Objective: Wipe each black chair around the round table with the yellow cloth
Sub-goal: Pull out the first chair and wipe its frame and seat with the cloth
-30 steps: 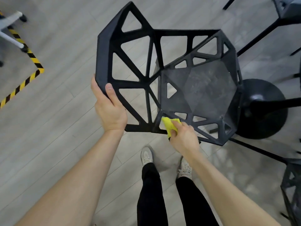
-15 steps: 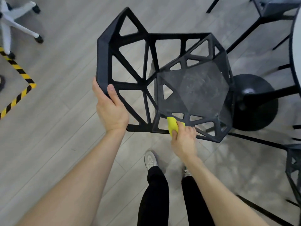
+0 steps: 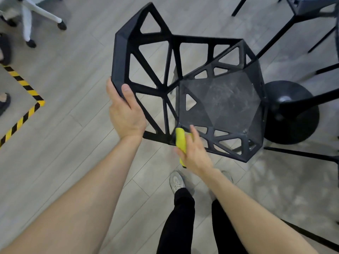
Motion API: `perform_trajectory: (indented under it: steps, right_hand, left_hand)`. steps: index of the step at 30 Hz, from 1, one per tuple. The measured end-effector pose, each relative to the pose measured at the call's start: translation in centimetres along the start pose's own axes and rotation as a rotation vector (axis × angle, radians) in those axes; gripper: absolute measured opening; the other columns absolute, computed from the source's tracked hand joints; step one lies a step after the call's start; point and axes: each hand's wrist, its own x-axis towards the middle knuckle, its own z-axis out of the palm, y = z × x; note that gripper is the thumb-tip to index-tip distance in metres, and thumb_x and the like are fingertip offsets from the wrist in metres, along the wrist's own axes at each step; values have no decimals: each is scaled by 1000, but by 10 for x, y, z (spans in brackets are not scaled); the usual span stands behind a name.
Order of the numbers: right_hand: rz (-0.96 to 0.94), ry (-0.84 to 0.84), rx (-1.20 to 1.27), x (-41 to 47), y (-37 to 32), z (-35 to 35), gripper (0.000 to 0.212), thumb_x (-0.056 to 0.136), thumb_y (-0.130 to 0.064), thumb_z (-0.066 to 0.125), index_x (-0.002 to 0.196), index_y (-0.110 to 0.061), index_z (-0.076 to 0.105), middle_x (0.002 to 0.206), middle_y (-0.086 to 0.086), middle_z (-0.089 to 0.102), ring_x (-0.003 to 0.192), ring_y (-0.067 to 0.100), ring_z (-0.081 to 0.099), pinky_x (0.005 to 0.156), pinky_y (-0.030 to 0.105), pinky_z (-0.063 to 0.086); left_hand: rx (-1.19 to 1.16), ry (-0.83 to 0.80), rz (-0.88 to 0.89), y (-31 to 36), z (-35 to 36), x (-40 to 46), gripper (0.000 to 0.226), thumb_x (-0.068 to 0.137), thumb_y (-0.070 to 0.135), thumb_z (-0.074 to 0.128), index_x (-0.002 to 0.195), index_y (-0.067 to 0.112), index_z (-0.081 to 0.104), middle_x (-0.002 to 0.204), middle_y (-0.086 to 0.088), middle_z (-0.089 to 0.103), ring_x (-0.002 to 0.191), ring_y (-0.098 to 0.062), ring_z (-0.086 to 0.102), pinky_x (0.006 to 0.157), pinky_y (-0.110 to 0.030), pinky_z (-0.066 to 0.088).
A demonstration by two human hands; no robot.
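Observation:
A black chair (image 3: pixel 218 101) with a triangular lattice shell stands in the middle of the view, its dusty seat facing up. My left hand (image 3: pixel 125 114) grips the lower left corner of its backrest, thumb on the inner face. My right hand (image 3: pixel 194 153) holds a folded yellow cloth (image 3: pixel 180 141) against the near side frame of the chair, close to the seat's front-left corner. Part of the cloth is hidden under my palm.
The round table's black disc base (image 3: pixel 291 114) sits right of the chair. Another black chair (image 3: pixel 310 6) stands at the top right, and thin black chair legs (image 3: pixel 302 154) cross the floor at right. A white office-chair base (image 3: pixel 27 15) and yellow-black floor tape (image 3: pixel 23 114) lie at left. My feet are below.
My right hand has slid the cloth slightly left and down along the chair's near frame. The left hand keeps its grip. The camera view has shifted.

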Motion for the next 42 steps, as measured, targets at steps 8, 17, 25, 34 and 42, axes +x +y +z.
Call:
perform_trajectory:
  steps: [8, 17, 25, 34, 42]
  right_hand:
    - [-217, -63, -15, -2, 3, -4, 91, 90, -48, 66, 166, -23, 22, 159, 1, 40, 140, 28, 46, 108, 49, 50]
    - [-96, 46, -119, 16, -29, 22, 80, 94, -40, 71, 161, -14, 35, 130, 11, 55, 108, 32, 57, 94, 44, 53]
    - [-116, -26, 19, -32, 72, -18, 78, 95, -36, 74, 162, -26, 36, 151, -4, 43, 125, 26, 56, 79, 47, 60]
    - [-126, 35, -79, 19, -48, 26, 87, 87, -17, 75, 162, -13, 30, 132, 8, 51, 107, 30, 51, 99, 42, 48]
    - [-205, -40, -69, -32, 86, -26, 89, 87, -12, 80, 163, -16, 34, 150, 8, 43, 124, 34, 57, 90, 46, 59]
  left_hand:
    - [-31, -9, -65, -12, -1, -58, 56, 110, 56, 25, 141, 15, 46, 88, 23, 64, 81, -27, 74, 65, -54, 63]
    - [23, 71, -50, -11, 3, -58, 56, 111, 46, 18, 147, 14, 46, 115, 12, 71, 91, -14, 81, 65, -49, 66]
    - [42, 87, -67, -7, -1, -56, 44, 116, 33, 22, 147, 13, 46, 105, 19, 70, 91, -6, 79, 64, -49, 66]
    - [92, 123, -66, -10, -1, -52, 50, 115, 36, 21, 149, 8, 43, 106, -1, 76, 75, -11, 79, 54, -44, 64]
    - [167, 163, -72, -12, 2, -51, 54, 113, 45, 18, 145, 10, 45, 104, 1, 77, 67, -11, 76, 54, -45, 64]
